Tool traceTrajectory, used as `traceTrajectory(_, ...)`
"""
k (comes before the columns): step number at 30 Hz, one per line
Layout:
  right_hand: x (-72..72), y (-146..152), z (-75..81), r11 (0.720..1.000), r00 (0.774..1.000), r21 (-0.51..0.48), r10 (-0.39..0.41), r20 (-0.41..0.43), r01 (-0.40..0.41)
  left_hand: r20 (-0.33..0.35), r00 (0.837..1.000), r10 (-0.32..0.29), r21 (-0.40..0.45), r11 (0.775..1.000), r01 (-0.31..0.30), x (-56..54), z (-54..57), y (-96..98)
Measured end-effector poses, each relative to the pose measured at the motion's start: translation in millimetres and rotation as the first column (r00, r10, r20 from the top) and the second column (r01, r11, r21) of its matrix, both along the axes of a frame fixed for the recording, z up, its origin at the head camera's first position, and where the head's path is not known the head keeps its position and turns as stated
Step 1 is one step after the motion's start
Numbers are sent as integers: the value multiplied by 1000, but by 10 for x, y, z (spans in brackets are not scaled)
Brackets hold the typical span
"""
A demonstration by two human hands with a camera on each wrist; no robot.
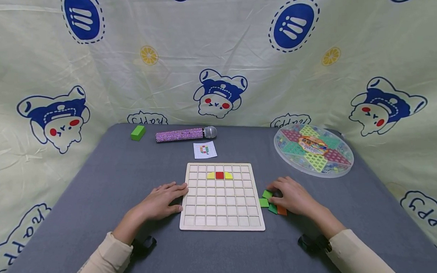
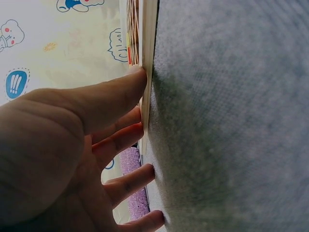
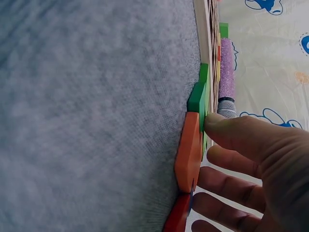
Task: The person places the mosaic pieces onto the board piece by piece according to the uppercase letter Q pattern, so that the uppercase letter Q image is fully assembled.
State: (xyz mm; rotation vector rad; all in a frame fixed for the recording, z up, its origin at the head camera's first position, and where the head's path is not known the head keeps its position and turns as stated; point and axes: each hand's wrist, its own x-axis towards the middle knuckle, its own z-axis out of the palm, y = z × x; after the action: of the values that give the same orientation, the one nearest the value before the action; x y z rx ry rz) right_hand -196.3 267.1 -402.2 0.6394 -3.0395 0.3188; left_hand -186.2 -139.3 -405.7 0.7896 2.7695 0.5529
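Observation:
A square wooden grid board (image 1: pixel 221 221) lies on the table with a red tile (image 1: pixel 219 175) between two yellow tiles (image 1: pixel 210 176) near its top. My left hand (image 1: pixel 159 203) rests at the board's left edge, thumb and some fingertips touching it in the left wrist view. Right of the board is a loose group of tiles: light green (image 1: pixel 263 203), dark green (image 1: pixel 273 208) and orange (image 1: pixel 281 210). Over them is my right hand (image 1: pixel 293 196), its thumb against a green tile and its fingers loosely bent. A red piece (image 3: pixel 178 215) shows beside the orange one in the right wrist view.
Behind the board lies a small card (image 1: pixel 205 150) with a coloured pattern. Farther back are a purple glittery microphone (image 1: pixel 180 135) and a green block (image 1: pixel 138 133). A round clear-sided game box (image 1: pixel 314 151) stands at the back right. A printed cloth (image 1: pixel 129 75) hangs behind.

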Motion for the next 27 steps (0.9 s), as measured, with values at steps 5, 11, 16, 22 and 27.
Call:
traceTrajectory(5, -2, 2, -2, 1000, 1000, -4, -9, 2, 9, 0, 1000, 8, -6, 1000, -8, -3, -1, 5)
traceTrajectory(11, -22, 4, 5, 1000, 1000, -3, -20, 20, 21, 1, 1000, 13, -9, 1000, -13, -3, 0, 10)
traceTrajectory(16, -67, 6, 0, 1000, 999, -3, -30, 41, 30, 4, 1000, 11, -4, 1000, -11, 1, 4, 11)
traceTrajectory(22, -94, 26, -12, 999, 999, 7, -47, 24, 47, 3, 1000, 13, -1, 1000, -13, 1, 2, 13)
traceTrajectory(27, -92, 27, -22, 999, 999, 12, -36, 15, 35, 0, 1000, 12, -1, 1000, -12, 3, 0, 9)
